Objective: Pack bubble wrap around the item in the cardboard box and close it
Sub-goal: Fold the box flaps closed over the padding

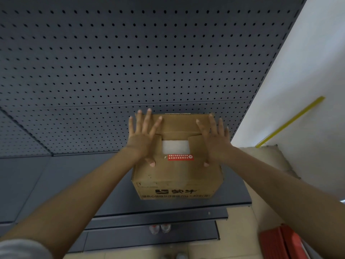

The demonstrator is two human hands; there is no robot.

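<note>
Both of your hands are lying flat and open on top of the cardboard box [177, 171], and they are holding nothing. Your left hand [142, 136] is pressing with spread, straight fingers on the left side flap; your right hand [214, 141] is doing the same on the right side flap. The thumbs are reaching toward the near top edge.

The box is standing on the dark shelf [56, 176], toward its right end and close against the pegboard back panel [130, 53], with its printed face turned to you.

You are working on the closing step, as I judge it. The flaps are folded down, but they are not meeting: between them a white patch [175, 147] is showing, probably the bubble wrap, though I cannot tell for sure. The item itself is hidden. Just under this gap a small red label [180, 157] is sitting on the near flap.

For the next move you are needing to press the flaps level and close the gap, so that the filling is not pushing them up again.
</note>
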